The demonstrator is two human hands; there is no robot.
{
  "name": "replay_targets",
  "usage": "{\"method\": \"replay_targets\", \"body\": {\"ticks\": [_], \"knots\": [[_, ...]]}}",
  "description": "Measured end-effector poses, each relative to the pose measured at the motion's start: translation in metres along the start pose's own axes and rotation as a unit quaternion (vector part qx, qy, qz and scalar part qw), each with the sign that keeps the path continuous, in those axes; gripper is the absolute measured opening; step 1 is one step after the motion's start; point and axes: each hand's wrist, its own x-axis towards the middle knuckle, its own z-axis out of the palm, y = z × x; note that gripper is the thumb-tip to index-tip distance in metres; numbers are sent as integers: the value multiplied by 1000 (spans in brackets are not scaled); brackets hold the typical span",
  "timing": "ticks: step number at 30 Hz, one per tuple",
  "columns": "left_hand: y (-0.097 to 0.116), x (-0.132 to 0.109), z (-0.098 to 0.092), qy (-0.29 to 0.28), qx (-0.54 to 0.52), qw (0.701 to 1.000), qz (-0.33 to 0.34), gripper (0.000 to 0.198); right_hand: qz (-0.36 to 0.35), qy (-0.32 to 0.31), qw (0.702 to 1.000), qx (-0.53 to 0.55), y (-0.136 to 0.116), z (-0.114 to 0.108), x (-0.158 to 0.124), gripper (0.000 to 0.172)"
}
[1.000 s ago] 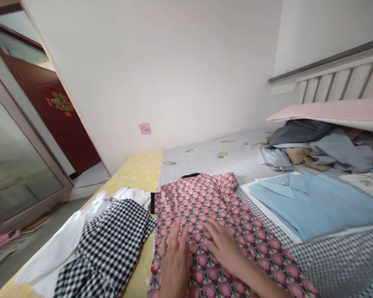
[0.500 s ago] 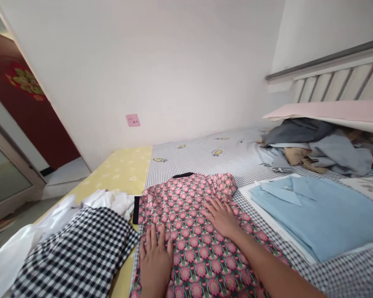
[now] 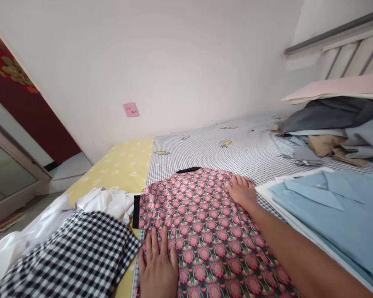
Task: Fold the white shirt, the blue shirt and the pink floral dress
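Observation:
A pink floral garment [image 3: 202, 223] with a black collar edge and a black sleeve cuff lies spread on the bed. Flat on its left side below the cuff rests my left hand [image 3: 159, 263], fingers stretched out and apart. My right hand [image 3: 242, 191] lies on the garment's upper right, over the shoulder or sleeve, with its fingers extended. Neither hand grips the cloth. Part of the right sleeve is covered by that hand, and the garment's lower end runs out of view.
Left of the garment are a black-and-white checked cloth [image 3: 71, 252] and crumpled white clothes [image 3: 107, 203]. A folded light blue shirt [image 3: 332, 211] lies on white cloth at right. Behind it, a pile of grey and tan clothes [image 3: 326, 142] sits under a pink sheet [image 3: 338, 87]. A wall [image 3: 205, 62] borders the bed.
My right hand has slid right and away from me, from the garment's middle to its right shoulder. My left hand stays in nearly the same place. The view has shifted slightly.

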Motion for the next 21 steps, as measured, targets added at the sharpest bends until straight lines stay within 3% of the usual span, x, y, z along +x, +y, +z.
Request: {"method": "replay_targets", "body": {"ticks": [4, 8, 11, 14, 17, 21], "knots": [[1, -1, 7, 33, 19, 999, 0, 56, -9, 35, 999, -19, 2, 5, -3, 62], [2, -1, 9, 80, 24, 996, 11, 55, -19, 65, 996, -53, -2, -6, -20, 55], [5, 0, 5, 108, 22, 994, 13, 53, -152, 117, 977, -89, -8, -20, -44, 54], [9, 2, 1, 114, 17, 993, -8, 52, -287, 53, 954, -63, -16, -28, -76, 58], [11, 3, -1, 115, 7, 993, -11, 52, -315, -45, 948, -1, -18, -28, -111, 56], [11, 4, 0, 105, -15, 994, -19, 51, -319, -41, 946, 36, -2, -26, -140, 53]]}}
